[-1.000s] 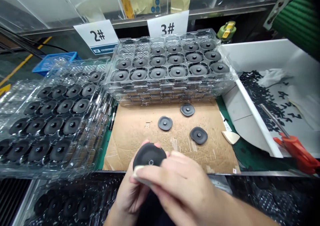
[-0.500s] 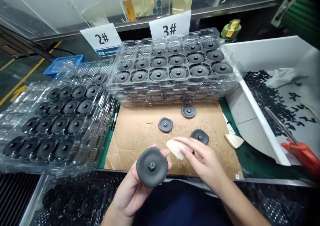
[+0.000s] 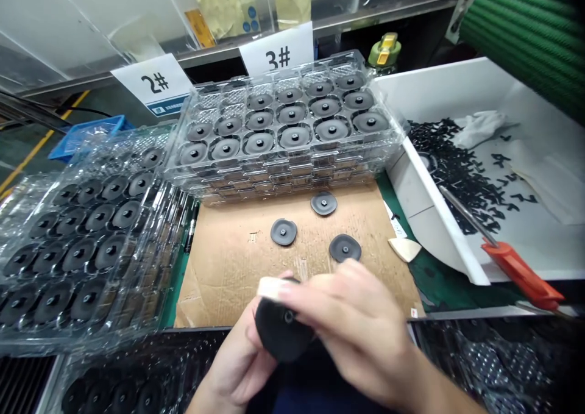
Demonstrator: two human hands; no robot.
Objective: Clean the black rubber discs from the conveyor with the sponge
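Note:
My left hand (image 3: pixel 244 359) grips a round black disc (image 3: pixel 281 335) from beneath, with a small stud at its middle. Over its upper edge, my right hand (image 3: pixel 361 328), blurred by motion, presses a folded white wiping pad (image 3: pixel 269 288); the fingers hide part of the disc. Beyond my hands, three similar black discs lie apart on the cardboard sheet (image 3: pixel 219 274): a left one (image 3: pixel 283 232), a far one (image 3: pixel 323 203) and a right one (image 3: pixel 345 248).
Clear plastic trays (image 3: pixel 292 158) of discs are stacked behind the cardboard, with another tray stack (image 3: pixel 132 243) at left. On the right, a white bin (image 3: pixel 439 219) holds small black pieces. A red-handled screwdriver (image 3: pixel 521 274) leans there, near a cream pad (image 3: pixel 404 249).
My right hand has moved left and brought the white pad from beside the disc onto its upper edge. My left hand still holds the disc. The view has swung rightward.

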